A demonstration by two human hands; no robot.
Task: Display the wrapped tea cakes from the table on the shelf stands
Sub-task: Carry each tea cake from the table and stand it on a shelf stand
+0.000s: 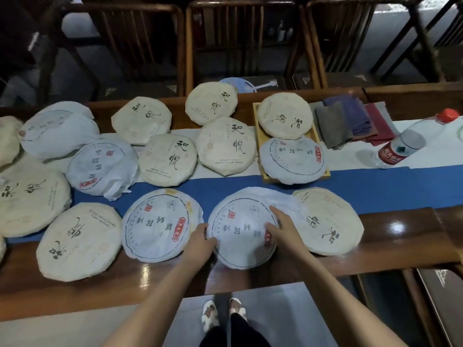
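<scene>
- While you stand at the near edge, the long wooden table runs left to right across your view, with a blue runner along its middle.
- Wrapped tea cakes cover it, all lying flat; several cream ones, such as the cream cake at centre, read 和悦 in black brush script.
- Your target, the white-wrapped tea cake, lies flat at the near edge, touching a cream neighbour on its right; its ring of print and red seal read sideways from where you stand, too blurred to make out.
- A red-capped water bottle lies on its side at far right, label unreadable.
- Your left hand curls round the cake's left rim; your right hand lies spread on its top, fingers loose, neither lifting it.
</scene>
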